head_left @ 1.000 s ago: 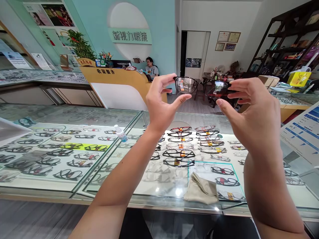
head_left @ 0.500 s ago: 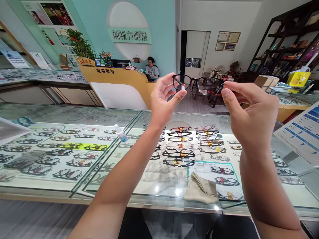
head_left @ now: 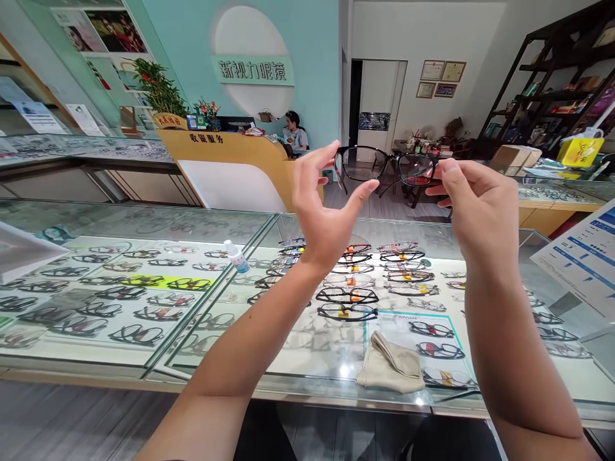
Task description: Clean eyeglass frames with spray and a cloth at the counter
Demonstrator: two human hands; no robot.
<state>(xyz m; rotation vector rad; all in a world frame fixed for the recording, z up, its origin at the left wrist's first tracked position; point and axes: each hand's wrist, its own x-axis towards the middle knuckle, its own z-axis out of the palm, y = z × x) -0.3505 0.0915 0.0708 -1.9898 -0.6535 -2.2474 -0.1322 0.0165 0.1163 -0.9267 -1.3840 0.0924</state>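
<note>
I hold a pair of black-framed glasses [head_left: 387,164] up at chest height over a glass display counter [head_left: 307,378]. My left hand [head_left: 323,205] pinches the frame's left end between thumb and fingers. My right hand [head_left: 475,205] pinches its right end, fingers closed. The lenses face me and red lettering shows on the right lens. Below my hands, rows of spectacle frames [head_left: 346,296] lie inside the case. A folded beige cleaning cloth [head_left: 388,365] rests on the glass near my right forearm.
A small white spray bottle [head_left: 237,256] lies on the counter to the left. A printed sheet [head_left: 579,256] stands at the right edge. Beyond are a yellow reception desk [head_left: 230,166] with a seated person [head_left: 291,132], a potted plant and dark shelving.
Both hands shifted slightly with the glasses, which are now tilted so the frame sits more level and its left temple shows; my view moved a little to the left.
</note>
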